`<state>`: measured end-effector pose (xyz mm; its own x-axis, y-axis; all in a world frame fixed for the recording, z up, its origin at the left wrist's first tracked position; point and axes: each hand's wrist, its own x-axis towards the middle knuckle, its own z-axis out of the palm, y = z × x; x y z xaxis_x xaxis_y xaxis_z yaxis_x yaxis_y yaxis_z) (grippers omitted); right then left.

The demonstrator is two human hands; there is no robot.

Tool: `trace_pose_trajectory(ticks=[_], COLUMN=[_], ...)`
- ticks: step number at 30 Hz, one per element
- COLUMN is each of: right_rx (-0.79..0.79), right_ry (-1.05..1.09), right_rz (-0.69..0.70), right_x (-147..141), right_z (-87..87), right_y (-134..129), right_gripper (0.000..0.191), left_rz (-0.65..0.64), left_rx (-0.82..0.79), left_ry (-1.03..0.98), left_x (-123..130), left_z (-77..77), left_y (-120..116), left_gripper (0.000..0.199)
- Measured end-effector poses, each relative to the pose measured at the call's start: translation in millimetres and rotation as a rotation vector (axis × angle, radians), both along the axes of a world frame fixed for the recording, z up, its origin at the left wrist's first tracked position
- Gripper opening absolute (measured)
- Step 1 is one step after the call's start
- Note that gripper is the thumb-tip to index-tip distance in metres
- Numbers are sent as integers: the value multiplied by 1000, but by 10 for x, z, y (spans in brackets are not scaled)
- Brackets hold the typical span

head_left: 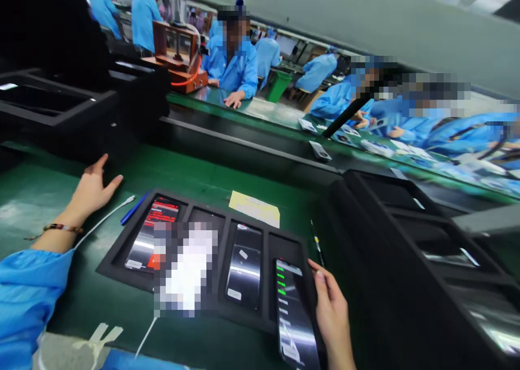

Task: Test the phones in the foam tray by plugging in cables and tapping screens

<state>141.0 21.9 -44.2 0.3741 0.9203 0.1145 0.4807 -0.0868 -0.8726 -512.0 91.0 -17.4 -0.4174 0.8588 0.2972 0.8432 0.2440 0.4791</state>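
My left hand [92, 188] is stretched out with thumb and fingers apart, holding nothing, close to the front of a stacked black foam tray [52, 107]. At the lower right my right hand [333, 305] grips the right edge of a smartphone [296, 316] whose lit screen shows green and white lines. That phone sits askew over the end slot of a flat black foam tray [209, 210], its lower end beyond the tray's edge. Other slots hold a phone with red text [142, 240], a blurred bright-screened phone [189, 272] and a dark-screened phone [244, 267].
A white cable [103, 218] and a blue pen [134, 210] lie left of the tray. A yellow paper slip [255, 207] lies behind it, and a thin tool [317, 244] to its right. More foam trays with phones [426, 218] stand at right. Co-workers in blue [233, 61] sit across the line.
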Motion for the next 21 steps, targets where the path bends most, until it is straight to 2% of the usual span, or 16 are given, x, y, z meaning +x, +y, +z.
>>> trace_pose_trajectory(ticks=[3, 5, 7, 15, 21], right_rx=[66, 53, 32, -15, -99], right_ry=[-45, -57, -48, 146, 394], right_rz=[24, 8, -6, 8, 176], right_x=[-83, -116, -134, -263, -194], right_z=[103, 139, 153, 238, 275], right_y=[-91, -144, -178, -147, -443], right_gripper=[61, 48, 45, 68, 64], left_rz=[3, 14, 25, 12, 7], left_rx=[-7, -17, -34, -20, -23], left_ry=[29, 53, 65, 27, 43], left_x=[-34, -66, -83, -40, -72], left_z=[0, -17, -24, 24, -5], left_y=[26, 63, 86, 62, 103], left_gripper=[114, 119, 123, 127, 132])
